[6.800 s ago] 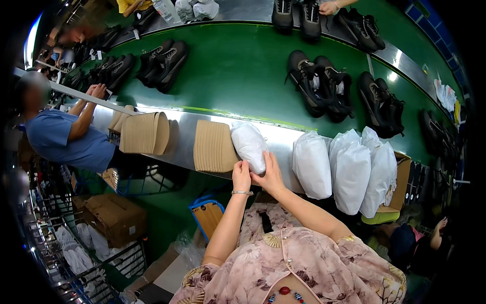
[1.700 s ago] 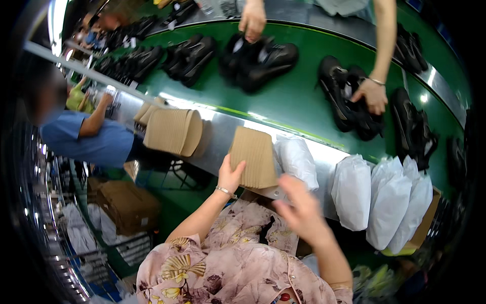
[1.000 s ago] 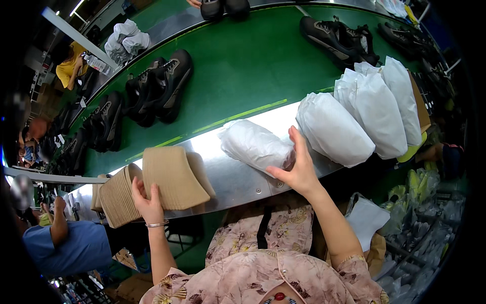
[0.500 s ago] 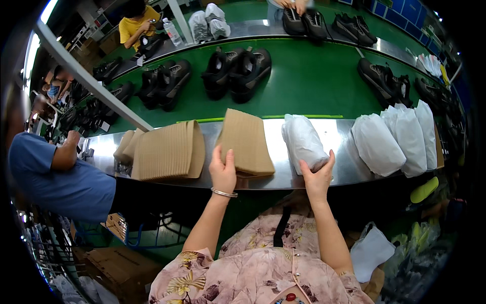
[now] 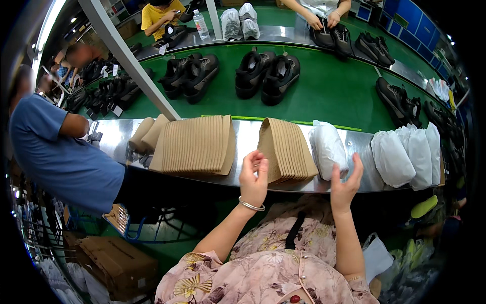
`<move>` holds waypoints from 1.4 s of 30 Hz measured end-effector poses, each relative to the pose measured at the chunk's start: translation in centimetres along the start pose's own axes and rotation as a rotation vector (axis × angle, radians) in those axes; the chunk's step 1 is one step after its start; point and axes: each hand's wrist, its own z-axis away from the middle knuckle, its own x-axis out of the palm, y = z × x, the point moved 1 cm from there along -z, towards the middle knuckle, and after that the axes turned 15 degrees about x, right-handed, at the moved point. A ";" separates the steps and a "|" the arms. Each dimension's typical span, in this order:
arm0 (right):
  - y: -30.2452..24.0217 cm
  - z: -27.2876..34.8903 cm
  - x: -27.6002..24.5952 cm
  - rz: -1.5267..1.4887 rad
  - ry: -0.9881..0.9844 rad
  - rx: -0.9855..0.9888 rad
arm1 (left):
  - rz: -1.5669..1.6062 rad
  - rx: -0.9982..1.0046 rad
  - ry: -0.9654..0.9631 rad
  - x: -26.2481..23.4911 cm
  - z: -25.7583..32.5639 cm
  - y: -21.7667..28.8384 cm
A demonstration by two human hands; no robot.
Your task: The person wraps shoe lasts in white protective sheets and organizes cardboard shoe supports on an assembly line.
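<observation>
Clock centred on the wearer's chest, 12 straight ahead.

Nearest: floral garment (image 5: 228, 278), pink. Left hand (image 5: 254, 177) towards 12, a bangle (image 5: 251, 204) at its wrist; fingers half-curled, in front of the left edge of the near stack (image 5: 291, 152) – cannot tell whether they touch or grip it. Right hand (image 5: 346, 183) at 1 o'clock, open, thumb and fingers spread at the near end of a white bundle (image 5: 328, 147); contact cannot be told.

Near stack: tan curved sheets, at 12 on the metal ledge (image 5: 362, 144). White bundle lies just beside it, on the 1 o'clock side. 2nd stack (image 5: 192, 144), also tan sheets, at 11, apart from the near stack. 3 white packs (image 5: 393, 159) between 1 and 2, side by side. Carton (image 5: 116, 267), brown, on the floor at 9. Person in a blue shirt (image 5: 61, 152) at 10.

Beyond the ledge: green belt (image 5: 334, 83). On it, 1 pair of dark shoes (image 5: 190, 76) at 11, 1 pair (image 5: 267, 76) near 12, 1 pair (image 5: 398, 104) at 1.

Farthest: another ledge across the belt. Clear bottle (image 5: 201, 26) between 11 and 12, a person in a yellow shirt (image 5: 157, 20) at 11. Near 12, another person's hands (image 5: 325, 21) – both at a dark pair.
</observation>
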 end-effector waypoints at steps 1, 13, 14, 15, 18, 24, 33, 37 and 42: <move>-2.5 0.4 -0.1 -0.029 0.008 -0.129 | -0.030 0.016 0.050 -0.7 -0.2 0.2; -8.0 2.8 7.2 0.212 -0.383 -0.464 | -0.968 0.461 0.060 -10.1 -3.6 1.1; -8.2 2.9 7.2 0.245 -0.356 -0.448 | -1.060 0.450 0.009 -11.4 -4.0 0.8; -8.7 3.2 7.2 0.278 -0.332 -0.430 | -1.118 0.446 -0.050 -12.3 -4.5 0.7; -12.0 4.0 6.8 0.149 -0.291 -0.500 | -1.245 0.423 -0.222 -13.9 -5.8 0.6; -15.7 5.0 17.0 -0.314 -0.886 0.454 | -1.281 0.443 -0.529 -12.1 -7.4 -1.5; -13.5 4.7 22.8 -0.528 -0.702 0.534 | -1.329 0.402 -0.635 -11.1 -6.4 -2.8; -15.1 6.2 19.4 -0.436 -0.439 0.348 | -1.350 0.402 -0.629 -11.8 -5.9 -2.4; -17.8 3.5 14.4 -0.617 -0.309 0.141 | -1.312 0.403 -0.622 -12.0 -6.3 -3.1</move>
